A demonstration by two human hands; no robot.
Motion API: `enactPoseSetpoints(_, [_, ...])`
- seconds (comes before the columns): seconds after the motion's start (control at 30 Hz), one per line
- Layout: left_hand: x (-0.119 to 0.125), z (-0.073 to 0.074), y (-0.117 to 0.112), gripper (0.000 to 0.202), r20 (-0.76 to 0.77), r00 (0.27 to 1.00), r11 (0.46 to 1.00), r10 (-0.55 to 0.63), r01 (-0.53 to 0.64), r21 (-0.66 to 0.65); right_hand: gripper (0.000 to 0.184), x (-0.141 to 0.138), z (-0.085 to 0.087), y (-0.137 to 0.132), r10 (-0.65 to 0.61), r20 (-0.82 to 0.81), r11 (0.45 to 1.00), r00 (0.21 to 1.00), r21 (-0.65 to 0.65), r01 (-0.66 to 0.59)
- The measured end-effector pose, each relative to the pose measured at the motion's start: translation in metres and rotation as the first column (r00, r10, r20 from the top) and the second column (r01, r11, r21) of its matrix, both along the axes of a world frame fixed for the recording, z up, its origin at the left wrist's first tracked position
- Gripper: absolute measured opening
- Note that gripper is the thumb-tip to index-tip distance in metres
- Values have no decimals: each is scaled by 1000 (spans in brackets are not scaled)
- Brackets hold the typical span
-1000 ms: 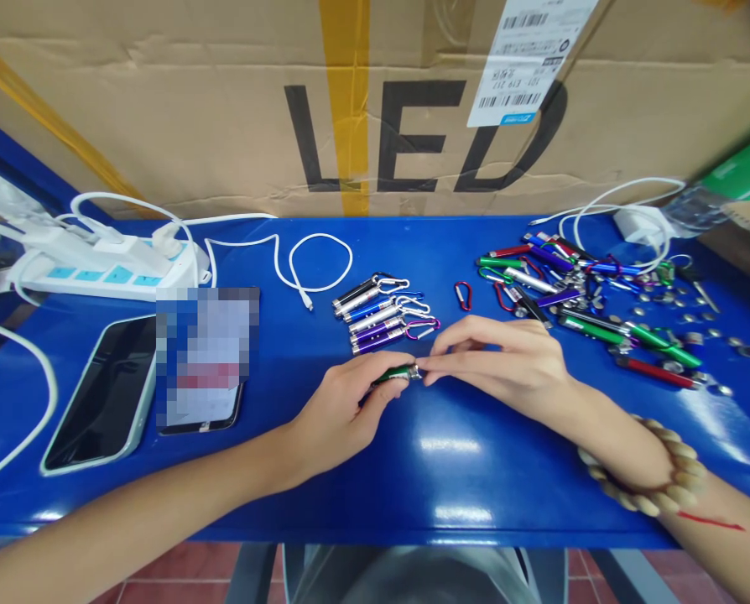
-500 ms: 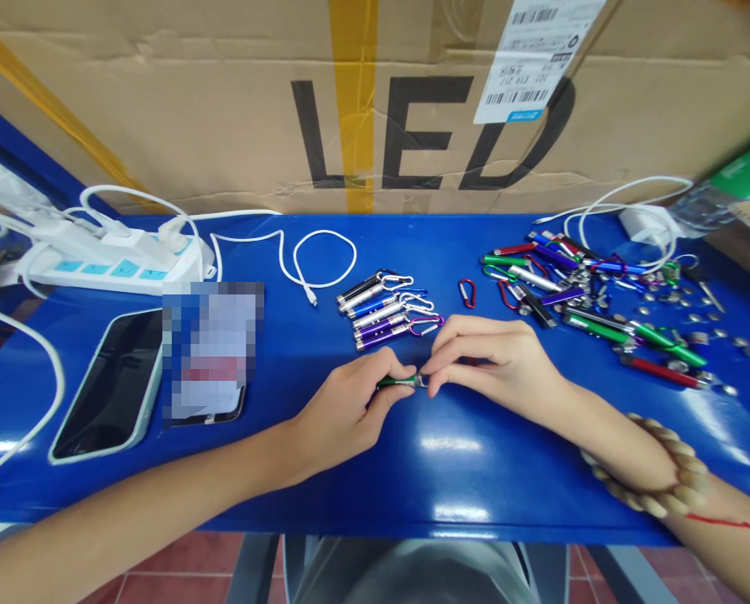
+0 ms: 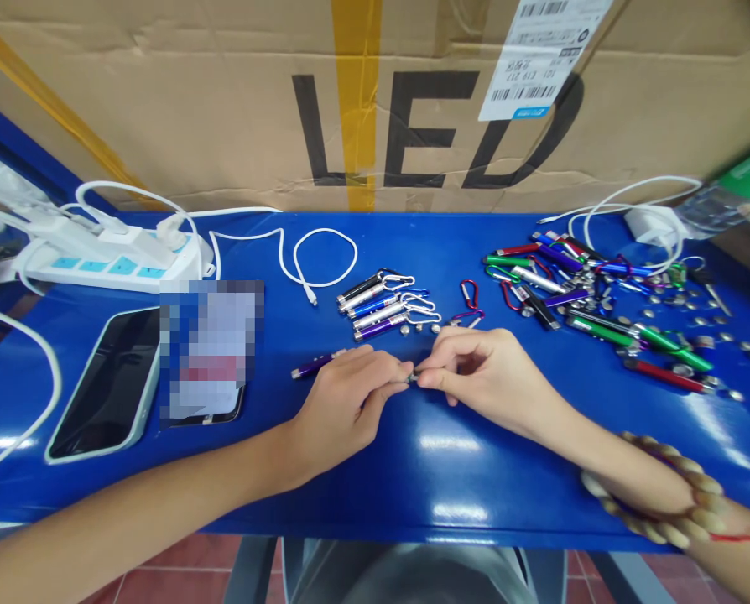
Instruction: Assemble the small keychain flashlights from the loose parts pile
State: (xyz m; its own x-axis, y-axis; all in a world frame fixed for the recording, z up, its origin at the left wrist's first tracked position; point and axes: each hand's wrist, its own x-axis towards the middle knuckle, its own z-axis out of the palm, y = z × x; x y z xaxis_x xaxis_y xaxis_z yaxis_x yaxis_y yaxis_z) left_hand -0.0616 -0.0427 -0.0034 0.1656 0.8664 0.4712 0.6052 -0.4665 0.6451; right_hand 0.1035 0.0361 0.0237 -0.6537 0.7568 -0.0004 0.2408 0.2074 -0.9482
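Note:
My left hand [image 3: 350, 398] is closed round a small keychain flashlight near the middle of the blue table [image 3: 450, 470]. A purple flashlight body [image 3: 313, 366] juts out to the left from behind its fingers. My right hand [image 3: 485, 377] pinches the small tip [image 3: 411, 378] that shows between the two hands; its fingertips meet those of the left hand. Just behind the hands lies a row of finished flashlights with carabiners [image 3: 381, 304]. A loose purple carabiner [image 3: 467, 319] and small button cells [image 3: 418, 329] lie close by. A bead bracelet [image 3: 658, 503] is on my right wrist.
A heap of coloured flashlight parts and button cells [image 3: 601, 294] covers the right of the table. On the left lie a phone [image 3: 107, 386], a blurred card, a white power strip [image 3: 111, 256] and a white cable [image 3: 315, 256]. A large "LED" cardboard box [image 3: 224, 109] stands behind.
The green flashlight seen between the hands no longer shows; a purple one now sticks out by my left hand. The purple carabiner and some cells now lie loose behind the hands.

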Motion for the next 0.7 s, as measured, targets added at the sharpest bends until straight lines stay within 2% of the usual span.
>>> enactPoseSetpoints(0.07, [0,0,0,15,-23,1000,1000,-1,2,25,24,-2,2,-1,-17,11,993,1000,-114,18])
enactPoseSetpoints(0.17, [0,-1,1,15,-25,1000,1000,-7,8,22,25,-3,3,-1,-46,38,979,998,-199,52])
enactPoseSetpoints(0.33, [0,-1,4,13,-3,1000,994,10,-10,-110,22,-3,-3,3,-49,58,959,997,-278,64])
enactPoseSetpoints(0.5, [0,-1,3,10,45,999,990,5,2,-140,14,-1,-3,9,14,44,943,999,-332,2])
enactPoseSetpoints(0.7, [1,1,-1,11,28,996,996,-79,80,-48,13,5,0,12,118,12,911,993,-398,-104])
